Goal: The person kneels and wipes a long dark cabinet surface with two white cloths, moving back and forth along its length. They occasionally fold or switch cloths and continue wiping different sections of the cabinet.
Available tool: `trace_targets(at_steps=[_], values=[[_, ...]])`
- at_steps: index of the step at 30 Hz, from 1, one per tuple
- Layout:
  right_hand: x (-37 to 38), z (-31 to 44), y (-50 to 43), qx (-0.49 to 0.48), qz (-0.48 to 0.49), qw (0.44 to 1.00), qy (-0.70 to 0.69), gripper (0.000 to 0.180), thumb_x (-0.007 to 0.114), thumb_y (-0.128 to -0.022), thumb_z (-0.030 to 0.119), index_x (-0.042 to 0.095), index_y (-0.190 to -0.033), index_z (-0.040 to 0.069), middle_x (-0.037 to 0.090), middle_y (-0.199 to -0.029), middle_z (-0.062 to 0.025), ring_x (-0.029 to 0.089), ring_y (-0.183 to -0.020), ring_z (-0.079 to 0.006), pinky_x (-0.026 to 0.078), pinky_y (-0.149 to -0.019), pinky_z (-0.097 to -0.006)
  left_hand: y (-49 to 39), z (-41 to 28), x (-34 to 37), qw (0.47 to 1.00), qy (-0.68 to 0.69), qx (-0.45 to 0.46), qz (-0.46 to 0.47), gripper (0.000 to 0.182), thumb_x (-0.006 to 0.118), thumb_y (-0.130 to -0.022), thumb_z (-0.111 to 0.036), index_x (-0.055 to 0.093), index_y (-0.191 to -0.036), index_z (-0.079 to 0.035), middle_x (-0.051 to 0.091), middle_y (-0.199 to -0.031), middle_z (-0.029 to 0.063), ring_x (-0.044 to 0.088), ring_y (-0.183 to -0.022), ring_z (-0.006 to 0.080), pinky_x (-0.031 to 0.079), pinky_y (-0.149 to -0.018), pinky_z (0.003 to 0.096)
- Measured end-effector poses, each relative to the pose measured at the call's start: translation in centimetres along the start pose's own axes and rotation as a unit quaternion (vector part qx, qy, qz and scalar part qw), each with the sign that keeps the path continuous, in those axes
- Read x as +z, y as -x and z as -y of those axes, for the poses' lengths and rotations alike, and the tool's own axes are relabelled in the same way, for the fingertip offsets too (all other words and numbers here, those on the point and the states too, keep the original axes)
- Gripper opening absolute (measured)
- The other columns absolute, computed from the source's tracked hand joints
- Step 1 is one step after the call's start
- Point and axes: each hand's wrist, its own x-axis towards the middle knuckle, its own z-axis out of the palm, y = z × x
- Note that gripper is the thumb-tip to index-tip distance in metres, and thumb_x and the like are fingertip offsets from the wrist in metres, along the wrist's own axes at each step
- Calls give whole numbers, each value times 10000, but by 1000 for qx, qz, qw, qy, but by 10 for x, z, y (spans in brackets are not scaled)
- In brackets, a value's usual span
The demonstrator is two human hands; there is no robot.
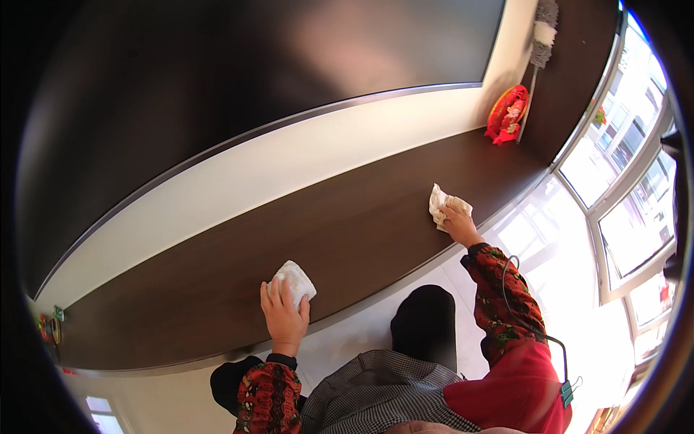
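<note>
My left hand [284, 317] rests on a folded white cloth [296, 282], near the front edge of a dark brown cabinet top [347, 233]. Farther right, my right hand [458, 221] holds a crumpled cream cloth [440, 205] against the same surface. Both cloths lie flat under the fingers, and the undersides of the hands are hidden. The two hands are well apart.
A large dark television screen [260, 59] stands behind the cabinet top. At the far right corner are a red festive ornament [507, 115] and a gray-and-white duster [544, 33] leaning upright. Small items [53, 325] sit at the left end. Windows [588, 173] are on the right.
</note>
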Motion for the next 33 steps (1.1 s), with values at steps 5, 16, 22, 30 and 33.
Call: trace_targets(at_steps=[5,16,22,30,33], values=[[1,42,73,-105,-18,994,-20,448,665,-838,66,679,-1276,157,616,-1374,-140,565,-1294,-357,468,-1079,-488,1,2,4,1000,4,5,0,624,706,-914,-311,486,-1412,-5,452,-1490,227,374,-1393,526,365,-1134,597],[-17,-28,66,48,-94,992,-75,424,715,-830,66,687,-1252,102,641,-1314,-147,580,-1257,-369,467,-1072,-468,1,3,6,1000,-7,9,20,621,684,-933,-290,462,-1425,15,433,-1504,235,369,-1392,527,350,-1145,599],[4,38,46,-137,-35,987,-74,337,624,-844,56,689,-1172,101,671,-1250,-115,601,-1222,-325,484,-1055,-457,1,2,4,1000,-4,13,19,626,683,-929,-282,460,-1439,5,439,-1505,229,369,-1393,522,347,-1149,601],[-11,-28,17,-38,-95,994,-27,331,649,-873,112,697,-1200,105,662,-1297,-110,619,-1212,-338,506,-1021,-464,2,4,3,999,-15,0,47,610,661,-946,-270,458,-1451,6,433,-1516,234,369,-1399,514,347,-1145,606],[-19,-61,19,55,-132,990,-5,349,661,-866,122,688,-1214,106,665,-1274,-113,628,-1186,-339,510,-1008,-470,2,5,4,998,-25,-3,50,606,654,-952,-272,457,-1453,6,433,-1519,237,375,-1395,514,348,-1143,607]])
